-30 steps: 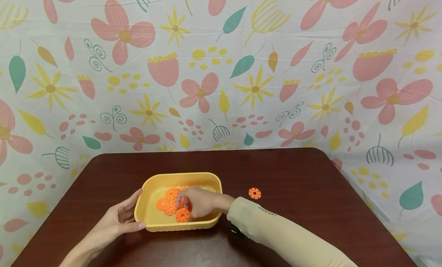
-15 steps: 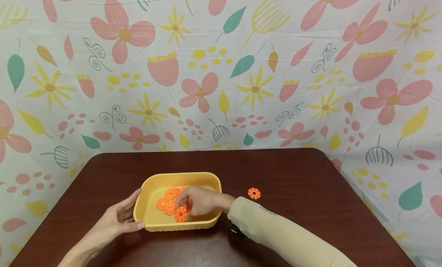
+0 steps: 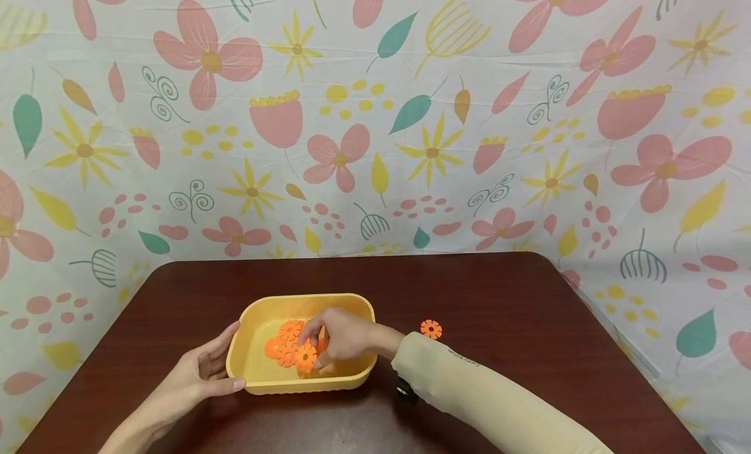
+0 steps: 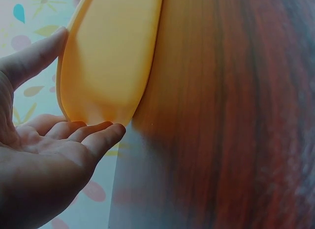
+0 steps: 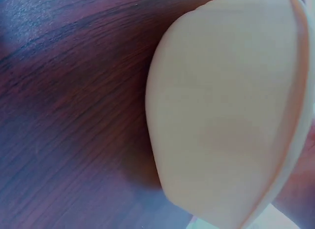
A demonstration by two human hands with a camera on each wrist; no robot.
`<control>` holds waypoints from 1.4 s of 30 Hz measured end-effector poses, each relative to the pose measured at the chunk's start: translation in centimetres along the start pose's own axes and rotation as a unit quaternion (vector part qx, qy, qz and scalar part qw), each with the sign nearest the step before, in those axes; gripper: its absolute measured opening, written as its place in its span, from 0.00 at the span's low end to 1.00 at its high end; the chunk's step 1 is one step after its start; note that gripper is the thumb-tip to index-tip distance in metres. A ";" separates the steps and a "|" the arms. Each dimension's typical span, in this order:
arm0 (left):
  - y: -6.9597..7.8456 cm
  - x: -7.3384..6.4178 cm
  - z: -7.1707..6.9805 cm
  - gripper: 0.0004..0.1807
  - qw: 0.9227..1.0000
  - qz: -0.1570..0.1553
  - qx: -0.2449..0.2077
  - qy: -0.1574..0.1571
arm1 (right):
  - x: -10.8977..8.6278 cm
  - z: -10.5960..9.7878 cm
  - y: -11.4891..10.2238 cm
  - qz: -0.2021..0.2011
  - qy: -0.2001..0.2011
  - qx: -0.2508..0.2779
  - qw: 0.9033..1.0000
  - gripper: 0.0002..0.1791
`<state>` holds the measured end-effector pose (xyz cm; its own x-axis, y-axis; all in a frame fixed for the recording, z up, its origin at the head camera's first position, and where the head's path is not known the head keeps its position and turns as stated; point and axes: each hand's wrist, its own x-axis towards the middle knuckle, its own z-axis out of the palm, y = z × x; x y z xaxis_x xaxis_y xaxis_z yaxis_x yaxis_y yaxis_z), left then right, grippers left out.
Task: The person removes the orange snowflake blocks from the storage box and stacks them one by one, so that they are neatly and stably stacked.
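A yellow plastic bin point(image 3: 252, 369) sits on the table, with several orange notched discs point(image 3: 287, 353) piled inside. My left hand point(image 3: 190, 379) holds its left end, thumb at the near corner and fingers along the far side. In the left wrist view, fingertips point(image 4: 115, 133) press against the bin's end wall. My right hand point(image 3: 346, 336) reaches over the right rim into the bin. Its thumb and fingers pinch an orange notched disc point(image 3: 306, 357) above the pile. The right wrist view is mostly filled by the bin's outer wall point(image 5: 221, 106), which hides that hand's fingers.
One more orange notched disc point(image 3: 431, 329) lies on the dark wooden table point(image 3: 499, 310), to the right of the bin. A flower-printed cloth point(image 3: 375, 115) hangs behind the table. The right forearm wears a beige sleeve point(image 3: 469, 389) and a black wrist device point(image 3: 406, 389).
My right hand has turned and lifted slightly, so its thumb now shows on the disc. That disc has moved a little up and left. My left hand stays on the bin.
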<state>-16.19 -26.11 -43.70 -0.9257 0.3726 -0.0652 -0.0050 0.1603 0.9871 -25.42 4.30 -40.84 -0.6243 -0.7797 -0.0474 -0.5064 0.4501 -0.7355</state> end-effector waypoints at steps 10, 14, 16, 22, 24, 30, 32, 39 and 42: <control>-0.1 0.0 -0.1 0.53 1.000 0.006 -0.001 0.001 | -1.0 -1.4 -0.3 -0.033 0.012 0.012 0.999 0.18; -0.1 -0.1 0.0 0.54 1.000 -0.001 0.000 0.003 | -1.4 -1.9 -0.1 -0.041 0.018 0.009 0.999 0.19; -0.1 -0.1 0.0 0.54 1.000 -0.002 -0.002 0.003 | -1.6 -2.1 0.0 -0.039 0.021 0.015 0.999 0.19; -0.1 0.0 0.0 0.54 1.000 0.005 -0.005 -0.002 | -2.4 -2.7 0.5 -0.037 0.033 0.027 0.998 0.19; -0.1 0.0 0.0 0.54 1.000 0.003 -0.005 -0.001 | -2.6 -2.9 0.6 -0.041 0.036 0.026 0.998 0.20; -0.2 0.0 0.0 0.54 1.000 -0.001 -0.002 0.003 | -3.6 -3.6 0.7 -0.039 0.050 0.029 0.998 0.21; -0.2 0.0 0.0 0.54 1.000 -0.002 -0.004 0.003 | -3.9 -3.9 0.6 -0.039 0.052 0.029 0.997 0.21; -0.1 -0.1 0.0 0.54 1.000 -0.005 -0.004 0.003 | -5.1 -4.8 0.7 -0.037 0.064 0.029 0.997 0.21; 0.1 -0.1 0.0 0.54 1.000 -0.003 -0.003 0.001 | -5.7 -5.1 0.8 -0.029 0.070 0.026 0.997 0.21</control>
<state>-16.09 -26.15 -43.61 -0.9267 0.3690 -0.0712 -0.0129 0.1580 0.9874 -25.32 11.29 -37.72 -0.6739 -0.7334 0.0893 -0.5147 0.3793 -0.7689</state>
